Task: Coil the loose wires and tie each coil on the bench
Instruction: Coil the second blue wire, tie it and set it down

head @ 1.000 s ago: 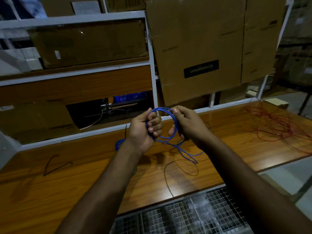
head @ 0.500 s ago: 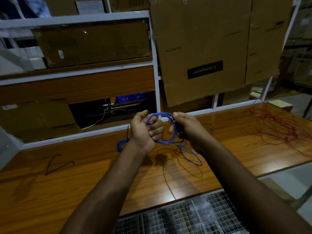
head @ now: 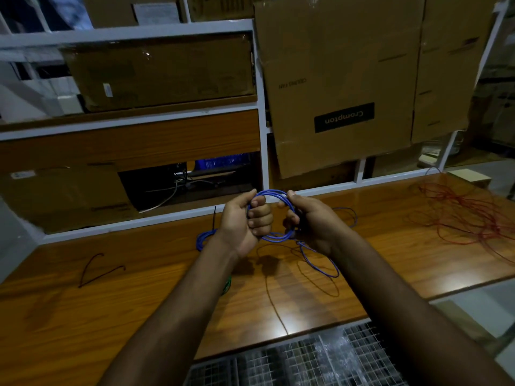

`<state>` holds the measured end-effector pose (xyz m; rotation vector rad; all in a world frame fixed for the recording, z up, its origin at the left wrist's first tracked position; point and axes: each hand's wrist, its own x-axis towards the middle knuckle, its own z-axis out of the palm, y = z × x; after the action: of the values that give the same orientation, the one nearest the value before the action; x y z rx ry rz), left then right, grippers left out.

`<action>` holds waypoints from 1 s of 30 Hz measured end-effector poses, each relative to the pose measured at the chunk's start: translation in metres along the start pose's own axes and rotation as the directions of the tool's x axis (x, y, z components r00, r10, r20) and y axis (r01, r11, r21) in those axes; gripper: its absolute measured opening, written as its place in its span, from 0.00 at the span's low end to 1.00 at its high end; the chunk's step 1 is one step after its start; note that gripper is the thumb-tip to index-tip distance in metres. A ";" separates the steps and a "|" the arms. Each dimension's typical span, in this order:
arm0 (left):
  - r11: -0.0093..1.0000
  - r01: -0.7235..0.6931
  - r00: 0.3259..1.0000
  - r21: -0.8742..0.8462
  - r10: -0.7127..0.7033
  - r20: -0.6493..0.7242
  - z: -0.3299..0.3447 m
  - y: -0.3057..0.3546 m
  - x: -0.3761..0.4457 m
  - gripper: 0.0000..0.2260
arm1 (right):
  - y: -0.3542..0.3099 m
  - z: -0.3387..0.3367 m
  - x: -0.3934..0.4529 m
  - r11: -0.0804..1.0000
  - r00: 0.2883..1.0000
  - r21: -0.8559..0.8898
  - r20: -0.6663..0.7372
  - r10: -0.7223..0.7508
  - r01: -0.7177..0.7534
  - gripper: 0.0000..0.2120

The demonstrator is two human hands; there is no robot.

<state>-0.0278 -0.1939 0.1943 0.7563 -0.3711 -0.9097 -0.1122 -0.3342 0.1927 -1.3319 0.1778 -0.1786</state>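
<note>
A blue wire coil (head: 271,194) is held up over the wooden bench (head: 83,316). My left hand (head: 245,221) grips its left side with fingers curled through the loop. My right hand (head: 309,221) grips the right side, thumb on top. A loose blue tail (head: 320,260) hangs from the coil and loops onto the bench below my right wrist. Another blue coil (head: 204,239) lies on the bench behind my left wrist. A tangle of loose red wire (head: 468,218) is spread at the far right.
A thin dark wire (head: 274,305) runs toward the bench's front edge. A short black tie (head: 94,270) lies at the left, a black tie (head: 214,218) stands near the back rail. A bit of green (head: 228,285) shows under my left forearm. Cardboard boxes (head: 342,87) stand behind the bench.
Both hands have stayed on the blue coil, shifting their hold slightly. The hanging tail has shortened a little and the view has drifted left.
</note>
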 end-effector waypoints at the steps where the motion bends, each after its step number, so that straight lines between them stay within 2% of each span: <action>1: 1.000 0.007 1.000 -0.005 -0.007 0.003 0.000 0.001 0.000 0.15 | 0.000 -0.001 -0.001 1.000 1.000 -0.022 0.014 0.001 0.000 0.19; 6: 1.000 -0.012 1.000 -0.003 0.012 0.006 -0.002 0.009 -0.002 0.18 | 0.013 -0.026 -0.008 0.941 0.973 -0.289 0.193 -0.124 0.177 0.20; 9: 0.999 -0.029 0.999 0.016 0.029 -0.022 -0.001 0.010 -0.004 0.18 | 0.027 -0.048 -0.009 0.828 0.948 -0.520 0.317 -0.039 0.208 0.13; 11: 0.996 -0.091 0.995 -0.012 0.091 -0.045 -0.001 0.015 -0.005 0.18 | 0.041 -0.062 -0.008 0.743 0.935 -0.639 0.351 0.052 0.198 0.07; 13: 0.989 -0.149 0.988 -0.023 0.148 -0.050 0.000 0.026 -0.006 0.18 | 0.060 -0.079 -0.010 0.768 0.947 -0.625 0.311 0.083 0.138 0.07; 16: 0.971 -0.232 0.972 -0.051 0.230 -0.042 -0.002 0.043 -0.009 0.17 | 0.088 -0.095 -0.020 0.871 0.968 -0.491 0.222 0.119 0.005 0.09; 18: 0.963 -0.264 0.964 -0.051 0.263 -0.030 -0.002 0.053 -0.011 0.16 | 0.105 -0.092 -0.028 0.959 0.968 -0.270 0.204 0.147 -0.089 0.09; 20: 0.959 -0.281 0.959 -0.040 0.280 -0.034 -0.002 0.058 -0.010 0.18 | 0.115 -0.077 -0.034 0.988 0.979 -0.038 0.129 0.156 -0.152 0.03; 21: 0.957 -0.287 0.958 -0.033 0.286 -0.036 -0.001 0.059 -0.010 0.18 | 0.118 -0.068 -0.035 0.989 0.988 -0.029 0.048 0.147 -0.146 0.01; 23: 0.958 -0.287 0.957 -0.023 0.286 -0.042 0.002 0.056 -0.009 0.19 | 0.116 -0.045 -0.037 0.971 0.994 -0.228 -0.101 0.050 -0.072 0.05; 24: 0.959 -0.283 0.958 -0.019 0.282 -0.045 0.003 0.054 -0.008 0.19 | 0.113 -0.032 -0.038 0.928 0.991 -0.372 -0.127 -0.038 -0.012 0.06; 25: 0.960 -0.279 0.959 -0.015 0.278 -0.049 0.004 0.052 -0.007 0.19 | 0.108 -0.019 -0.040 0.837 0.984 -0.544 -0.110 -0.139 0.058 0.08; 27: 0.963 -0.271 0.961 -0.005 0.270 -0.061 0.006 0.048 -0.005 0.20 | 0.090 0.007 -0.050 0.547 0.955 -0.816 0.018 -0.295 0.185 0.10; 28: 0.963 -0.269 0.960 0.011 0.269 -0.073 0.007 0.047 -0.004 0.19 | 0.078 0.020 -0.059 0.425 0.936 -0.869 0.110 -0.335 0.255 0.08; 30: 0.965 -0.256 0.961 0.053 0.260 -0.095 0.008 0.043 -0.004 0.18 | 0.051 0.041 -0.076 0.278 0.886 -0.863 0.329 -0.327 0.422 0.02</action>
<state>-0.0104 -0.1776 0.2307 0.7674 -0.3898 -0.6174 -0.1755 -0.2662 0.1548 -2.5547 -0.1806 -0.4780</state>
